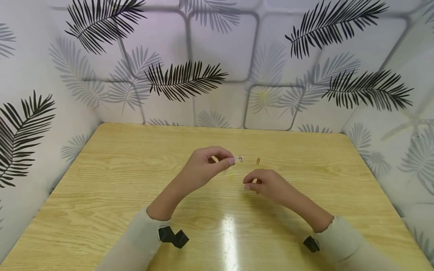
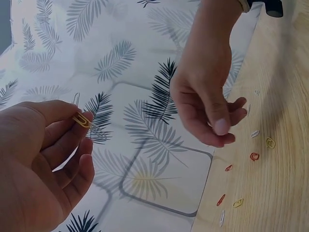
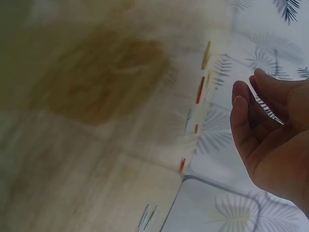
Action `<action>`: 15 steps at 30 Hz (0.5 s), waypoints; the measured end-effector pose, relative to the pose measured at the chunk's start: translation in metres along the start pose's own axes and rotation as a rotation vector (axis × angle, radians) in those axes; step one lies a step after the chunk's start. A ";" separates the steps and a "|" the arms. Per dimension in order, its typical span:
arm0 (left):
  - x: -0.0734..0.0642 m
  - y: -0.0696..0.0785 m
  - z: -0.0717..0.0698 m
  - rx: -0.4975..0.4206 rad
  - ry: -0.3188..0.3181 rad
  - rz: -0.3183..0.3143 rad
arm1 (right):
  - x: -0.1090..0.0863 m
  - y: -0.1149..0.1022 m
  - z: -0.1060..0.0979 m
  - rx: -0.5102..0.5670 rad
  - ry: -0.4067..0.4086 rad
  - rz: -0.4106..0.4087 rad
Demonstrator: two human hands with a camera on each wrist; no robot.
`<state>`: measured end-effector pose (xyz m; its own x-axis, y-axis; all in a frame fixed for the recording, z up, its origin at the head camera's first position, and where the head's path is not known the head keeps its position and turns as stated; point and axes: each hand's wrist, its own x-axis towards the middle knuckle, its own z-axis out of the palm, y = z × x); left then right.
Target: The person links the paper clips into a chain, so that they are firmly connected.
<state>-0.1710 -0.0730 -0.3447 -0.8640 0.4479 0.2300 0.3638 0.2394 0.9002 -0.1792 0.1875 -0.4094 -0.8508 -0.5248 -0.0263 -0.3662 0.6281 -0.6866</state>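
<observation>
My left hand (image 1: 203,167) pinches a small linked group of paper clips between thumb and fingertips, held above the table. In the left wrist view a yellow paper clip (image 2: 81,120) sits at the fingertips, with a white paper clip (image 2: 99,132) hanging off it and another white clip (image 2: 76,99) sticking up. To the right and nearer the body, my right hand (image 1: 268,184) hovers with its fingers loosely bent. The right wrist view shows a gap between its thumb and fingers, and nothing visible in it (image 3: 275,135).
Loose paper clips lie on the wooden table (image 1: 118,169): a red clip (image 1: 258,160) beyond the right hand, a yellow clip (image 2: 238,203), a white clip (image 2: 222,218) and several others. A leaf-patterned covering (image 1: 217,101) rises behind the table's far edge.
</observation>
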 end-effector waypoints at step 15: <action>0.000 0.001 -0.001 0.018 -0.010 -0.018 | 0.004 0.014 0.021 -0.276 -0.089 -0.032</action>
<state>-0.1713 -0.0733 -0.3438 -0.8672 0.4515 0.2101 0.3542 0.2627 0.8975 -0.1803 0.1821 -0.4344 -0.8053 -0.5874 -0.0803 -0.4909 0.7366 -0.4651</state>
